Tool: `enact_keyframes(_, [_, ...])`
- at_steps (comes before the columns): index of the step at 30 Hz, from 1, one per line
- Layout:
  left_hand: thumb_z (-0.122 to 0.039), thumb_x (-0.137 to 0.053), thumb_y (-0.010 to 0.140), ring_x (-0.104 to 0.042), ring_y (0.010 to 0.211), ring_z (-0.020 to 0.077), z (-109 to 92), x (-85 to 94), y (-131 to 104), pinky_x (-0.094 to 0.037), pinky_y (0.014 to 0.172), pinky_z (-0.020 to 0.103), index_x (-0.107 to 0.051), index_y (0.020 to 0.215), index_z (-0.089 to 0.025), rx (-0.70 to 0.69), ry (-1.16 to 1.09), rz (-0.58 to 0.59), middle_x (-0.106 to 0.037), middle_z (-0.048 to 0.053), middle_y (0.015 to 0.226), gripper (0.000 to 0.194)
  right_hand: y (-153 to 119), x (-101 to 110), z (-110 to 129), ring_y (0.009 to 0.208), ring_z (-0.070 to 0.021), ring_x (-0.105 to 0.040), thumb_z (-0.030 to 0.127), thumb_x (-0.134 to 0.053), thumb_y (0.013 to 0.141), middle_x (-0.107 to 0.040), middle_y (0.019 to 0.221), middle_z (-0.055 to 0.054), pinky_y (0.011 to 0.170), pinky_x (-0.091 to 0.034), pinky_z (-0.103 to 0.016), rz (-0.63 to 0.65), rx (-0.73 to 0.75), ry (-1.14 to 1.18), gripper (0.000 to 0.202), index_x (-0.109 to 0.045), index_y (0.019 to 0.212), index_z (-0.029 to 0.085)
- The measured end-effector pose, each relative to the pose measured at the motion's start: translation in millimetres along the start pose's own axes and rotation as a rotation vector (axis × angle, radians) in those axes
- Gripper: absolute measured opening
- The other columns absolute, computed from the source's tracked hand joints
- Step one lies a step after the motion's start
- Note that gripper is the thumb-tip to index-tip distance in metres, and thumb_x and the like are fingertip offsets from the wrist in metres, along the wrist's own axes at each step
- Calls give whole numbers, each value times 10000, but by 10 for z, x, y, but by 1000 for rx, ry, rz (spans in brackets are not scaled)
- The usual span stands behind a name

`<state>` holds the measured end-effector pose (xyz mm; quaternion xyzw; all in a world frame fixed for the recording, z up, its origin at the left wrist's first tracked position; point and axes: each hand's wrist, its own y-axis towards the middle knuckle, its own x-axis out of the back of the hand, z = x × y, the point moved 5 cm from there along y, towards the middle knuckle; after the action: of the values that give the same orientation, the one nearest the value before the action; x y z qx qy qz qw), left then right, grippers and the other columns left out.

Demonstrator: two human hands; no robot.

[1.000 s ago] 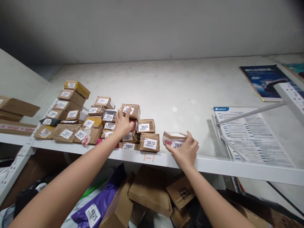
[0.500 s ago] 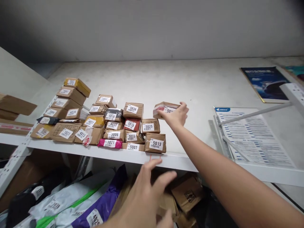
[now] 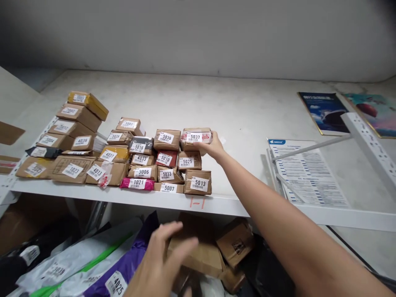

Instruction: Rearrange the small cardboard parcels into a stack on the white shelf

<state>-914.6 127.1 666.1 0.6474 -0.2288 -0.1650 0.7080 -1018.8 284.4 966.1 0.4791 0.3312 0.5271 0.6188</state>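
Observation:
My right hand (image 3: 213, 146) is closed on the right end of a small brown box (image 3: 195, 137) labelled 5037, which rests on or just above the box (image 3: 189, 161) labelled 5025. Below that sits the box (image 3: 198, 182) labelled 5013, at the shelf's front edge. To the left stands the box (image 3: 167, 139) labelled 5036. My left hand (image 3: 163, 255) is lower down in front of the lower shelf, fingers apart and slightly blurred, holding nothing.
Stacked labelled parcels fill the left of the white shelf (image 3: 229, 205). Beneath it lie a purple bag (image 3: 123, 268), pale bags and brown cartons (image 3: 236, 243). A slanted metal brace (image 3: 312, 147) and a printed sheet (image 3: 306, 173) are at the right.
My right hand has moved the 5037 box left and down onto the stack, its label now facing me. My left hand has shifted left and lower. The view has turned slightly right.

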Motion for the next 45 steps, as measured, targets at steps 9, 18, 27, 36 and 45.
enact_keyframes(9, [-224,-692,683,-388,1385,370,305,-94,1649,-433,1137,599,-343,1397,-355,51,31,-158,-386,102,1418,805,-81,138,270,1238,-309,-544,60,-747,518,-531,1361,-149,1118,-457,-494,12,350,-386,854,-489,1329,136])
enact_keyframes(18, [102,-466,796,-317,1357,378,-303,275,2501,-475,1102,606,-403,1464,-365,-61,328,-237,-391,70,1475,817,-896,248,705,1345,-326,-460,169,-670,754,-408,1525,-98,925,-590,-497,-237,883,-373,915,-193,1515,343])
enact_keyframes(27, [82,-627,730,-401,1383,353,699,1186,2888,-500,1086,497,-424,1410,-260,244,436,-439,-315,151,1475,787,-877,538,-453,1016,-326,-634,497,-554,736,-573,1250,-207,817,-577,-514,-32,236,-417,679,-497,1307,134])
enact_keyframes(36, [14,-543,783,-416,1370,403,1139,1209,3037,-486,1075,512,-488,1412,-305,332,638,-263,-336,155,1515,708,-1224,552,-1004,903,-250,-654,468,-460,702,-622,1055,-125,845,-529,-431,2,-55,-405,511,-545,1109,170])
enact_keyframes(45, [-46,-719,699,-398,1381,384,1328,951,3091,-421,1139,481,-390,1475,-303,336,576,-70,-306,142,1531,881,-1219,539,-972,900,-220,-635,305,-507,786,-646,1016,-92,827,-490,-358,61,-158,-531,340,-560,1090,161])
